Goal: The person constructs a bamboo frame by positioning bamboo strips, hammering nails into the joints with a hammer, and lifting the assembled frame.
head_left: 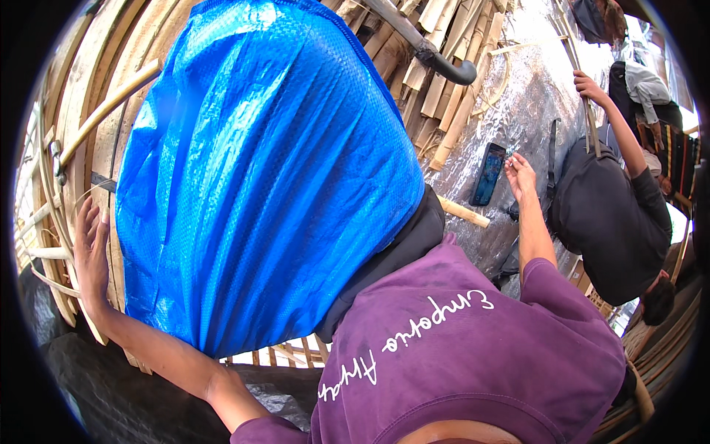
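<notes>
A blue woven plastic sheet [274, 185] covers my lap and legs. To its left, my left hand [92, 248] has its fingers stretched out beside thin bamboo strips [63, 214] and wooden planks; it grips nothing. On the right, my right hand [521, 177] is raised with its fingers pinched together. A tiny pale thing shows at the fingertips, too small to name. Just left of that hand lies a dark smartphone [488, 175] on a shiny silvery sheet [518, 111].
Split bamboo pieces [451, 74] lie stacked beyond my lap, with a curved dark-tipped handle [451, 68] over them. A short bamboo stick [464, 212] lies near my hip. On the right sits a person in black [614, 214], one hand [589, 87] holding thin strips; others sit farther off.
</notes>
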The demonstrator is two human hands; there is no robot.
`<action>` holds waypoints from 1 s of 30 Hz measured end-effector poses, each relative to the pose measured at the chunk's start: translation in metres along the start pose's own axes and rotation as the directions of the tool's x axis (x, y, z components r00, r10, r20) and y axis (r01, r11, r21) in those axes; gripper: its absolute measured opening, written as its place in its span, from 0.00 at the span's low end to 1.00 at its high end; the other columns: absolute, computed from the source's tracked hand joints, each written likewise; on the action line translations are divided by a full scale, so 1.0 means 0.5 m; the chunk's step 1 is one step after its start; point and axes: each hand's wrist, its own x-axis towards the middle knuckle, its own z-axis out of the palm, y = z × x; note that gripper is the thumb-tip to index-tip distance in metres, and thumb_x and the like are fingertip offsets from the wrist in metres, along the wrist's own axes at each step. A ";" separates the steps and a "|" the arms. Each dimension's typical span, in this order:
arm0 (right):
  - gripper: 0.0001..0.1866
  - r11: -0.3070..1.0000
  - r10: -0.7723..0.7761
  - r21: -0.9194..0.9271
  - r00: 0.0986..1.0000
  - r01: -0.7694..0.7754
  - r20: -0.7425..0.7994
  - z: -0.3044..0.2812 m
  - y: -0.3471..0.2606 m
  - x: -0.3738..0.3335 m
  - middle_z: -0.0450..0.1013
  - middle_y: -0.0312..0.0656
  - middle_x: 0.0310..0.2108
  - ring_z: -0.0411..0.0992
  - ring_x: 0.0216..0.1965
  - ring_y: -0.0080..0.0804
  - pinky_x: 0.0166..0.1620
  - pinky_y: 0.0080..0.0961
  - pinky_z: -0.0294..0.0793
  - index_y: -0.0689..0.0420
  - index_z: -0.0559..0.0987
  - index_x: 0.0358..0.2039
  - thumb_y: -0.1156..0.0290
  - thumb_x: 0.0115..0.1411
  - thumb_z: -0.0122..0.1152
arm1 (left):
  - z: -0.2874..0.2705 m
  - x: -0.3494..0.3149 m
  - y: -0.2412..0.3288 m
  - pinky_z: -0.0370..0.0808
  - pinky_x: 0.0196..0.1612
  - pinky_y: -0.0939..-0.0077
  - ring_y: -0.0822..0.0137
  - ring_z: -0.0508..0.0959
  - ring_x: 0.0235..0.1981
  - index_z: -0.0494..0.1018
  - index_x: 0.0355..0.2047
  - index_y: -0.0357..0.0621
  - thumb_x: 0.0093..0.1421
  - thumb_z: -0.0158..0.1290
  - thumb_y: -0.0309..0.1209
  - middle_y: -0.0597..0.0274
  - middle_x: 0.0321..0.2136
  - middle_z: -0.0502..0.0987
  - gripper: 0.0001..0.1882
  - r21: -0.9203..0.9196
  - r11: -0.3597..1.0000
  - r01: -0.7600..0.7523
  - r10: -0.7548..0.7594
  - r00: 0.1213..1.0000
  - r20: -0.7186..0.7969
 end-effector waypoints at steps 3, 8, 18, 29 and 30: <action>0.08 0.993 0.045 0.113 0.999 -0.047 0.021 0.018 0.005 -0.033 0.73 0.38 0.29 0.74 0.30 0.26 0.34 0.22 0.77 0.60 0.75 0.43 0.73 0.65 0.56 | -0.002 -0.001 -0.005 0.65 0.62 0.64 0.58 0.68 0.61 0.61 0.66 0.50 0.68 0.51 0.41 0.49 0.62 0.65 0.28 -0.009 1.000 0.006 -0.006 1.000 0.006; 0.17 0.985 0.065 -0.160 0.998 -0.063 0.008 -0.007 0.020 -0.045 0.68 0.35 0.26 0.69 0.29 0.23 0.33 0.19 0.70 0.58 0.77 0.40 0.56 0.62 0.61 | -0.005 0.007 -0.019 0.63 0.64 0.60 0.56 0.68 0.62 0.60 0.66 0.56 0.68 0.50 0.44 0.48 0.62 0.65 0.28 0.011 1.000 -0.011 0.010 1.000 0.022; 0.50 0.536 -0.255 -0.833 0.967 0.137 -0.005 0.089 0.051 -0.167 0.67 0.37 0.28 0.68 0.28 0.30 0.35 0.25 0.69 0.67 0.70 0.50 0.35 0.42 0.73 | -0.003 0.007 -0.025 0.65 0.62 0.63 0.57 0.67 0.61 0.61 0.66 0.54 0.68 0.50 0.40 0.49 0.62 0.65 0.27 0.008 1.000 -0.021 0.021 1.000 0.017; 0.52 0.480 -0.272 -0.877 0.952 0.006 -0.142 0.115 0.063 -0.181 0.75 0.55 0.43 0.74 0.45 0.44 0.49 0.35 0.72 0.70 0.69 0.52 0.39 0.39 0.76 | 0.000 0.010 -0.024 0.65 0.62 0.64 0.57 0.67 0.61 0.60 0.66 0.53 0.69 0.50 0.39 0.49 0.62 0.65 0.27 0.011 0.999 -0.037 0.037 0.999 0.028; 0.51 0.506 -0.247 -0.863 0.957 -0.007 -0.153 0.116 0.062 -0.181 0.75 0.55 0.43 0.74 0.46 0.45 0.50 0.35 0.72 0.70 0.70 0.51 0.40 0.38 0.77 | 0.000 0.010 -0.025 0.65 0.62 0.64 0.57 0.67 0.61 0.60 0.66 0.53 0.69 0.50 0.39 0.49 0.62 0.65 0.27 0.010 0.999 -0.037 0.037 0.999 0.027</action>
